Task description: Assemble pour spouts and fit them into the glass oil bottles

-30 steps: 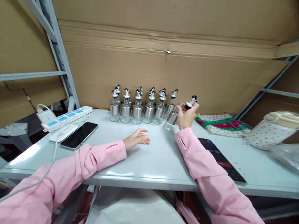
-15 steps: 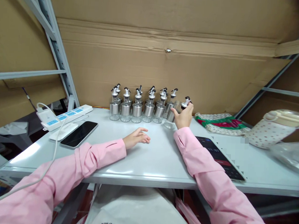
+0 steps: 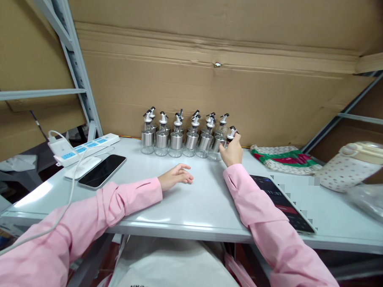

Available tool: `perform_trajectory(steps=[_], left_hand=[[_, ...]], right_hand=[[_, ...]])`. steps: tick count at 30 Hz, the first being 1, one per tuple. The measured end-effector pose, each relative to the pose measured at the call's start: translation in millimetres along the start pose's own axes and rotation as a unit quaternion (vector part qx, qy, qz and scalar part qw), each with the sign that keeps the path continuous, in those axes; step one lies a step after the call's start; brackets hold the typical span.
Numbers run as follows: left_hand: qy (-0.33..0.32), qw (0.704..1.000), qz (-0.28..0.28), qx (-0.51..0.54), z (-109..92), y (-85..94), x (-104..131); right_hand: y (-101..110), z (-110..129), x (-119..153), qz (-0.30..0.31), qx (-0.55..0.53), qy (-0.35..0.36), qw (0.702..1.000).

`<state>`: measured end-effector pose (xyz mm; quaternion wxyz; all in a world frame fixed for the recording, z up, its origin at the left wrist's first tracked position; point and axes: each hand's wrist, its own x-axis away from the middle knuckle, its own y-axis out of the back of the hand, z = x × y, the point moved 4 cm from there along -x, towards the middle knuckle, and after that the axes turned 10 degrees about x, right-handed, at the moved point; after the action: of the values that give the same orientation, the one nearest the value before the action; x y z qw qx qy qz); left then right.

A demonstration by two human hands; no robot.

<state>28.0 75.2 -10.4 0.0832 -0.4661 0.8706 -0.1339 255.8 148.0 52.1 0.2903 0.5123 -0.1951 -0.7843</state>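
Glass oil bottles (image 3: 176, 140) with steel bands and white-and-black pour spouts stand upright in two rows at the back of the table. At the right end of the rows, my right hand (image 3: 233, 153) is closed around the base of a pour spout (image 3: 232, 133). Its thumb lies against the rightmost front bottle (image 3: 219, 144). My hand hides what is under the spout, so I cannot tell whether it sits on a bottle. My left hand (image 3: 176, 177) rests in front of the rows, fingers stretched out, holding nothing.
At left are a power strip (image 3: 80, 149) with a charger and cable, a white flat device (image 3: 82, 167) and a phone (image 3: 103, 171). At right lie a tablet (image 3: 287, 207), a patterned cloth (image 3: 286, 159), a dotted cup (image 3: 344, 168) and a plastic bag (image 3: 373, 200). Cardboard (image 3: 219, 89) stands behind.
My right hand has moved slightly left with the spout, closer to the bottles. The rightmost front bottle, tilted before, now stands nearly upright. My left hand has stayed in place.
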Motion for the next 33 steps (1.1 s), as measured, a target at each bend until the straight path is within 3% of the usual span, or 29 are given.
perform_trajectory(steps=[5,9,13,17,20,23,28,33], left_hand=[[0.001,1.000,-0.002,0.002,0.4,0.2,-0.4],[0.008,1.000,-0.015,0.016,-0.9,0.3,0.0],[0.003,0.997,-0.036,0.063,-6.6,-1.4,2.7],[-0.024,0.995,-0.062,0.074,-11.0,-2.6,3.8],[-0.041,0.994,-0.084,0.057,-10.1,0.0,1.0],[-0.047,0.993,-0.099,0.032,-8.4,3.7,-2.1],[-0.063,0.991,-0.099,-0.064,-11.9,2.1,0.6],[-0.089,0.981,-0.084,-0.152,-18.2,-2.3,5.3]], right_hand=[[1.4,3.3,0.2,0.024,0.014,-0.003,1.000],[12.3,14.4,1.9,-0.015,0.030,0.020,0.999],[18.4,50.1,20.1,0.037,-0.029,0.191,0.980],[17.5,92.2,57.0,0.108,-0.051,0.380,0.917],[16.1,109.8,78.4,0.170,-0.064,0.462,0.868],[20.4,111.8,83.8,0.194,-0.110,0.475,0.851],[26.2,103.5,76.2,0.145,-0.133,0.441,0.876],[25.2,105.4,78.9,0.131,-0.110,0.491,0.854]])
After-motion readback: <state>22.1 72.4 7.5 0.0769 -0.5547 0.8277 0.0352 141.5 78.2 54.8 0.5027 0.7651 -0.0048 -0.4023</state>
